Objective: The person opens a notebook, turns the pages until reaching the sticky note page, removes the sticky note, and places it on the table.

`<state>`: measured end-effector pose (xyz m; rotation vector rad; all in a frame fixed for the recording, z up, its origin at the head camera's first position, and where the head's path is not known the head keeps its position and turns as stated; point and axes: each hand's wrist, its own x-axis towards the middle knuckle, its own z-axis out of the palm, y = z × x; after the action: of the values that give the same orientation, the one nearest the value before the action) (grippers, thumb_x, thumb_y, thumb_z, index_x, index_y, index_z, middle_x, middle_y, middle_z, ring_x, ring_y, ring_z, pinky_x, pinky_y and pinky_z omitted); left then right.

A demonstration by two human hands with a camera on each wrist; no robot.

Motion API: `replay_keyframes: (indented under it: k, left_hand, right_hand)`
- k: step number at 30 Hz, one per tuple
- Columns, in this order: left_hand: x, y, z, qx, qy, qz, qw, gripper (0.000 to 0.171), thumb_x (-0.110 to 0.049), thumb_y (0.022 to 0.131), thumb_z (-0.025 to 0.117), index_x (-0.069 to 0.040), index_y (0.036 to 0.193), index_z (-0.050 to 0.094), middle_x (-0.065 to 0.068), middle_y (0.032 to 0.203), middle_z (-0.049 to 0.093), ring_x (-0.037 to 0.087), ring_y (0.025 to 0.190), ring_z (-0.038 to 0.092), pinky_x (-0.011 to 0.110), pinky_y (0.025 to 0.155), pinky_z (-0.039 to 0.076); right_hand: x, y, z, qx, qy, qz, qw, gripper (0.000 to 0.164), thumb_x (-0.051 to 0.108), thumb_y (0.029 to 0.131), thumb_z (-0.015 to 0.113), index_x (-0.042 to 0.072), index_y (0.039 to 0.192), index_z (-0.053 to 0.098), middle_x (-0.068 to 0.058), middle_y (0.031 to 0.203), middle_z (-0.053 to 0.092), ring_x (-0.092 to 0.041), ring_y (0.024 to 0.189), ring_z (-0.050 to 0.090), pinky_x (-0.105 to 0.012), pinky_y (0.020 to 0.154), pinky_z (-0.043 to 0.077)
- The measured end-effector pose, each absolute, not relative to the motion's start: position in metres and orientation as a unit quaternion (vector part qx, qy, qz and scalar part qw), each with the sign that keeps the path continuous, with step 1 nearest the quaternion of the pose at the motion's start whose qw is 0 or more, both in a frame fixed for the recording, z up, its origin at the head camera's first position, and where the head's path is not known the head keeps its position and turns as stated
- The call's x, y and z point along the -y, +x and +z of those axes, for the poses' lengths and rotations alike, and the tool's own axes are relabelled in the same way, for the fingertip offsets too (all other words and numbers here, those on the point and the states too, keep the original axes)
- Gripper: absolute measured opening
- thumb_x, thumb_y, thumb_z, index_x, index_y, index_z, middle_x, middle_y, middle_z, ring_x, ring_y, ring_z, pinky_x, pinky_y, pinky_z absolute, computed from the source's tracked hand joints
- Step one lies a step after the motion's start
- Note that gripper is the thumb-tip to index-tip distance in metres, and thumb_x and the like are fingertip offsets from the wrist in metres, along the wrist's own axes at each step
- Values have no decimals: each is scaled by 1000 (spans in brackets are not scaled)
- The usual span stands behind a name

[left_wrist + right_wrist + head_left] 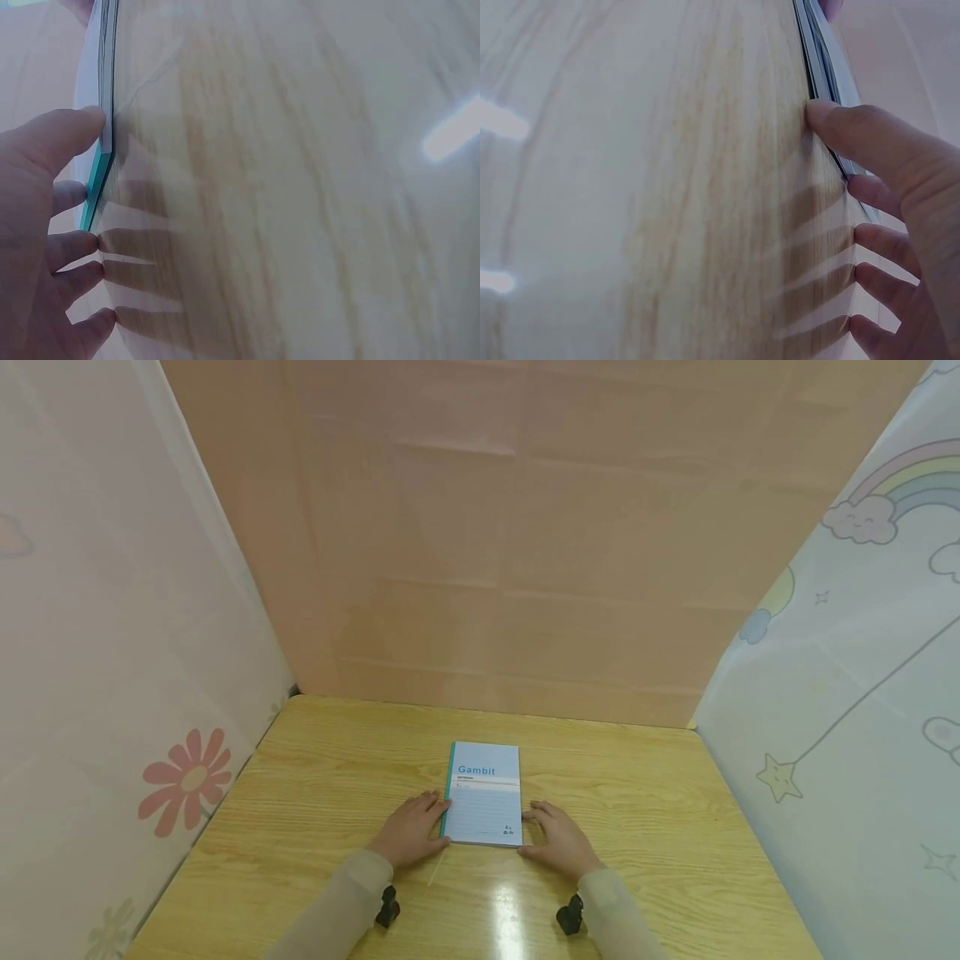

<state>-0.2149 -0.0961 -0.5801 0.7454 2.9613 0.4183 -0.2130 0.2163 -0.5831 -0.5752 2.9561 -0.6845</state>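
A closed notebook (pixel 483 814) with a pale cover, a teal spine and the word "Gambit" lies flat on the wooden table. My left hand (pixel 408 831) rests at its left side, fingers spread. In the left wrist view the thumb (pixel 71 135) touches the near corner and the index finger meets the teal spine (pixel 96 180). At the opposite side is my right hand (pixel 562 839). Its thumb (pixel 855 127) touches the page edge (pixel 821 67) near the corner, and the index fingertip is by the same edge. The other fingertips of both hands rest on the table.
The wooden table (pixel 637 793) reaches back to a tan paper wall (pixel 510 568). Printed sheets stand at the left (pixel 90 635) and right (pixel 862 693). A thin light ribbon (pixel 437 867) extends from below the notebook's near left corner.
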Motion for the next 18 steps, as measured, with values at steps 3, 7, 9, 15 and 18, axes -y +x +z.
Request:
replay_keyframes:
  k: [3,7,9,15,18]
  left_hand:
    - [96,-215,-580,-961,243,131,25,68,-52,89,61,-13,143,47,15,148,43,34,137,40,50,112,33]
    - [95,-215,-579,-961,245,127,23,67,-51,89,62,-13,142,48,15,147,44,34,136,41,49,111,34]
    - [95,-216,-579,-961,244,128,26,67,-51,89,62,-12,142,48,16,147,44,34,136,41,49,111,34]
    - [92,-219,-575,-963,231,133,45,63,-50,91,59,-14,141,49,14,149,43,33,137,40,49,111,34]
    - [87,-222,-568,-962,230,140,40,60,-47,91,60,-13,140,52,13,148,44,31,136,42,47,111,36]
  right_hand:
    - [-216,-213,-582,-957,-185,-223,29,59,45,76,78,14,124,62,-11,143,49,-35,130,46,-52,106,40]
    - [-215,-212,-580,-956,-183,-225,31,59,45,76,79,14,124,63,-11,143,49,-35,130,46,-52,105,40]
    - [-215,-212,-580,-957,-182,-226,32,59,45,76,79,14,124,63,-10,143,49,-35,130,46,-52,105,40]
    - [-216,-211,-580,-956,-185,-226,27,58,44,76,79,15,124,63,-11,143,49,-36,129,47,-53,104,41]
    - [-217,-211,-581,-955,-185,-229,25,59,44,76,79,15,123,63,-12,143,49,-36,129,47,-54,103,41]
